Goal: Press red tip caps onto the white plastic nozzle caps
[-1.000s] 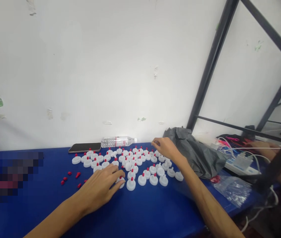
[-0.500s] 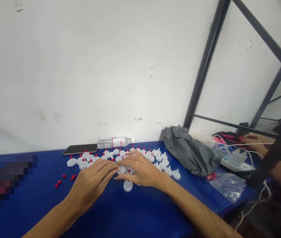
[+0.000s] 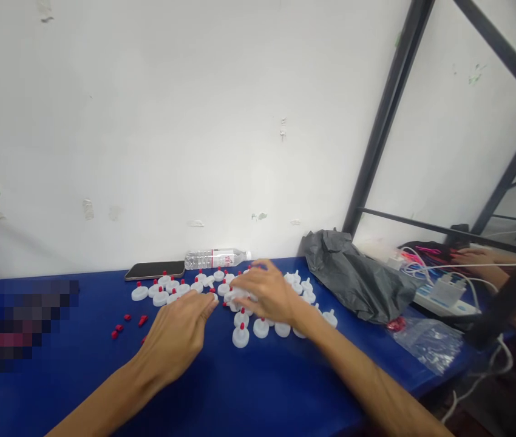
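Observation:
White round nozzle caps [image 3: 240, 337] lie in a wide cluster on the blue table [image 3: 221, 394]. Many carry small red tips; several at the right have bare white spouts. My left hand [image 3: 178, 328] is at the cluster's near left, thumb and fingers pinched together; what they hold, if anything, is hidden. My right hand [image 3: 264, 291] reaches over the middle of the cluster, fingers curled round a white nozzle cap [image 3: 240, 295] that looks tilted. Loose red tips [image 3: 142, 320] lie left of my left hand.
A phone [image 3: 155, 271] and a water bottle [image 3: 217, 259] lie along the wall. At the right are a dark plastic bag [image 3: 360, 279], a clear bag [image 3: 428, 343], a power strip [image 3: 447, 298] with cables, and a metal frame [image 3: 388, 115]. Another person's arm shows beyond it.
My hands, earlier together at one white cap, have come apart. The right hand has moved up and away over the cluster, uncovering caps in front. The view has shifted slightly.

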`<state>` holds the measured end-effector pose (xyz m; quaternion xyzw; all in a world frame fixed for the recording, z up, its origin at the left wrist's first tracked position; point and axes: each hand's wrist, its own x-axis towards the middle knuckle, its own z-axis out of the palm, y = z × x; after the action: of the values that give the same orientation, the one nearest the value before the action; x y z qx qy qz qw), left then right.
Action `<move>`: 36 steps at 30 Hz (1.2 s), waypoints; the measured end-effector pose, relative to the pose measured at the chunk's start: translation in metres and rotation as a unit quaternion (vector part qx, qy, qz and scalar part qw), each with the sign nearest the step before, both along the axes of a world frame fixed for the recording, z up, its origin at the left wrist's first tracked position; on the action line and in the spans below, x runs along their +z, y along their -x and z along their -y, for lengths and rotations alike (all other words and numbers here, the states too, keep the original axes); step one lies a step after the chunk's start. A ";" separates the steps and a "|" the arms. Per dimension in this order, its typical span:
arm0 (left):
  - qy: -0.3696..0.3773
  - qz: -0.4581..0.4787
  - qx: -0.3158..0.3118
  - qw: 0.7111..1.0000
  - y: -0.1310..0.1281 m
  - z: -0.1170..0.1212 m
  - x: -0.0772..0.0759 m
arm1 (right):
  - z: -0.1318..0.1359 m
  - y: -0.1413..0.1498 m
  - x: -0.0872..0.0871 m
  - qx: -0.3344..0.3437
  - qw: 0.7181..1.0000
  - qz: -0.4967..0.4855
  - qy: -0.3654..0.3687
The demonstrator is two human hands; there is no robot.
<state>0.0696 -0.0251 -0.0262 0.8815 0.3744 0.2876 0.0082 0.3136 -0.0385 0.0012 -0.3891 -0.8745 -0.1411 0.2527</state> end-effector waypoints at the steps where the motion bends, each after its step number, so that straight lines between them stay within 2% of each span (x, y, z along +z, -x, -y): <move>1: 0.022 0.018 0.009 1.000 0.003 -0.001 0.002 | -0.005 -0.013 0.003 -0.051 0.998 -0.025 0.001; 2: 0.035 0.023 0.013 0.999 0.006 -0.003 0.003 | -0.009 -0.027 0.005 -0.123 0.990 -0.063 0.014; 3: 0.037 0.015 0.014 0.999 0.009 -0.005 0.004 | -0.014 -0.041 0.008 -0.168 0.982 -0.088 0.011; 6: 0.010 -0.043 0.006 0.999 0.014 -0.011 0.005 | -0.025 -0.078 0.011 -0.248 0.959 -0.138 0.009; 9: 0.014 -0.081 -0.018 0.996 0.012 -0.012 0.001 | -0.033 -0.098 0.006 -0.299 0.941 -0.157 0.024; 15: 0.045 -0.114 -0.052 0.991 0.009 -0.007 -0.002 | -0.043 -0.118 -0.008 -0.373 0.917 -0.123 0.067; 22: 0.065 -0.131 -0.057 0.988 0.011 -0.011 -0.008 | -0.040 -0.145 -0.011 -0.498 0.856 -0.095 0.100; 27: 0.055 -0.127 -0.047 0.989 0.012 -0.012 -0.010 | -0.039 -0.152 -0.021 -0.519 0.834 -0.067 0.173; 30: 0.039 -0.127 -0.020 0.991 0.012 -0.012 -0.007 | -0.038 -0.150 -0.021 -0.517 0.836 -0.066 0.173; 33: 0.011 -0.108 0.019 0.994 0.013 -0.014 -0.004 | -0.037 -0.141 -0.012 -0.503 0.852 -0.076 0.126; 36: -0.011 -0.105 0.047 0.993 0.012 -0.018 -0.002 | -0.033 -0.123 -0.001 -0.455 0.883 -0.085 0.077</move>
<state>0.0579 -0.0066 -0.0284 0.8883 0.4113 0.1973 -0.0541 0.4364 -0.0050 0.0004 -0.7727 -0.5848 -0.1392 0.2037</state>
